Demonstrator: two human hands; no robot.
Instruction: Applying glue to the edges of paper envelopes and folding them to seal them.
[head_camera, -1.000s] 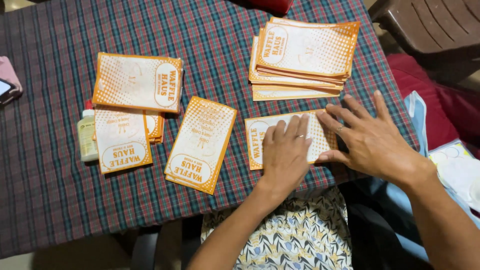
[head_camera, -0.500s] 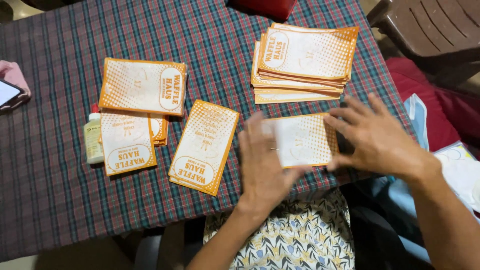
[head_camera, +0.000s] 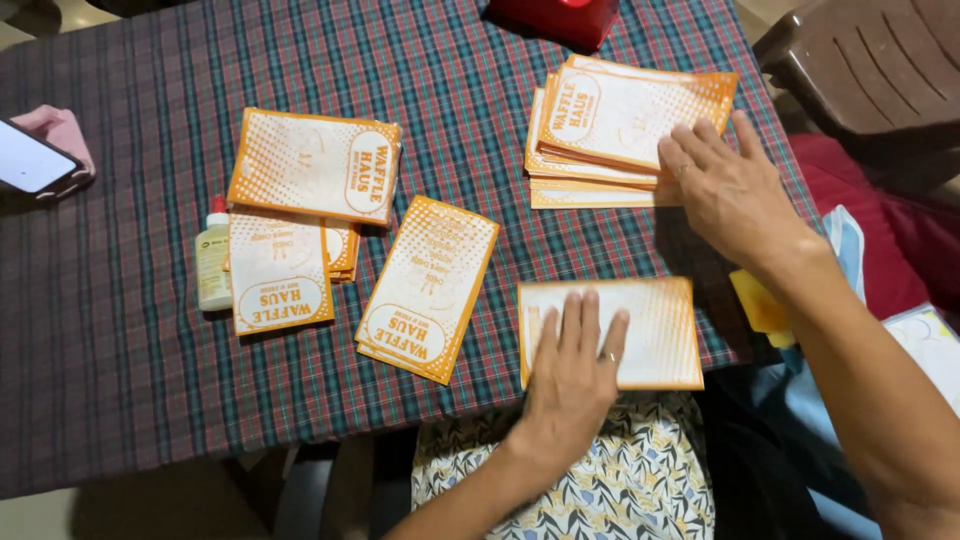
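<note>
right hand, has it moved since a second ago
Yes. The right hand has gone from the paper bag at the table's near edge up to the bag stack at the far side.

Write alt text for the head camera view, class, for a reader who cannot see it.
A left hand presses an orange-and-white paper bag flat on a plaid tablecloth, while the right hand rests on a stack of bags. More bags and a glue bottle lie left.

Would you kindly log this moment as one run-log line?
left hand: flat on paper bag at table edge | right hand: on bag stack | glue bottle: lying far left
</note>
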